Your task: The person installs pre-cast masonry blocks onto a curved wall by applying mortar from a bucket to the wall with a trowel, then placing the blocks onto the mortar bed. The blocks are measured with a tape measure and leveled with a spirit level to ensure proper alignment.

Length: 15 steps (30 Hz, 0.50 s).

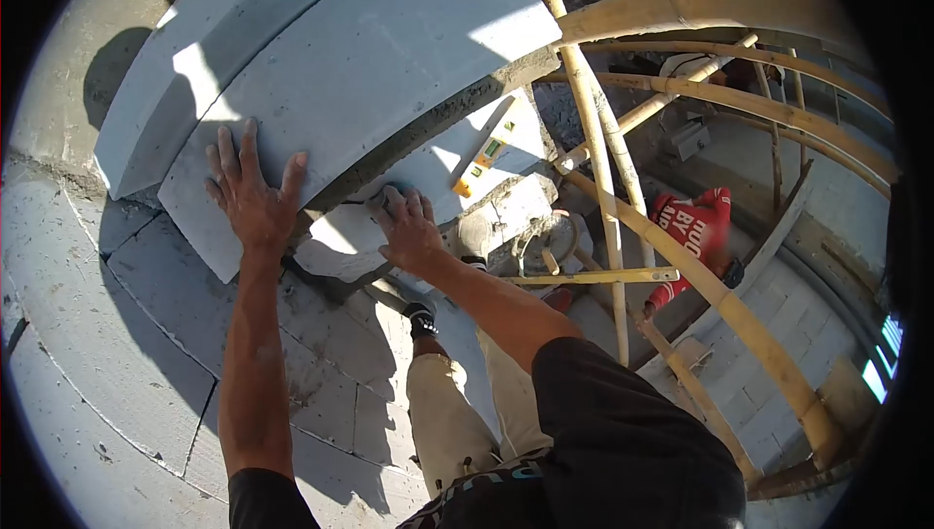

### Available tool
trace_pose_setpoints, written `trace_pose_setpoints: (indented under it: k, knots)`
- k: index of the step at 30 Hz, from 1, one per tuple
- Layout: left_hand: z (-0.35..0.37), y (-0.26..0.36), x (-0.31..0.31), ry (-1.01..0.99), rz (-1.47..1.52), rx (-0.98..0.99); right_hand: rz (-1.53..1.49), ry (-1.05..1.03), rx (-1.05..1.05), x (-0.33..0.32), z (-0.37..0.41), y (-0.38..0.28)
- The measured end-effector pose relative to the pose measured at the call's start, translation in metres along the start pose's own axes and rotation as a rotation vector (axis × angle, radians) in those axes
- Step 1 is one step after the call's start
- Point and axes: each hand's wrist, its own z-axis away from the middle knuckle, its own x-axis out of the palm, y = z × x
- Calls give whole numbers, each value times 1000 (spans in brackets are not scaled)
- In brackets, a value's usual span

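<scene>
My left hand (255, 200) lies with its fingers spread on the face of a large pale concrete block (360, 67), near its lower left end. Lower and to the right, my right hand (409, 229) rests its fingertips on another pale block (342, 239), close to the grey mortar joint (423, 135) under the large block. Its fingers are slightly bent and partly apart, with no held object visible. A short yellow spirit level (484, 157) lies on the pale surface beyond my right hand.
A long yellow level (595, 277) and a mortar bucket (547, 243) are near my feet. Bamboo scaffold poles (715, 291) cross the right side. Below them is a person in a red shirt (693, 228). A block wall (146, 325) runs along the left.
</scene>
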Motion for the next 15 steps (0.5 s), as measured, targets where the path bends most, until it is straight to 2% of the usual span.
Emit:
trace_pose_setpoints:
  k: [3,6,9,12,15]
  knots:
    - [0,-2,1,25,3,21,244,60,-11,26,-24,4]
    - [0,1,-7,-11,29,18,173,58,-37,34,-35,21]
    - [21,20,-24,126,288,80,152,22,-73,23,-34,20]
    - [61,40,-43,98,443,122,-122,-128,59,-24,-13,6]
    - [107,63,-44,-235,841,-312,-770,-194,163,-47,20,14]
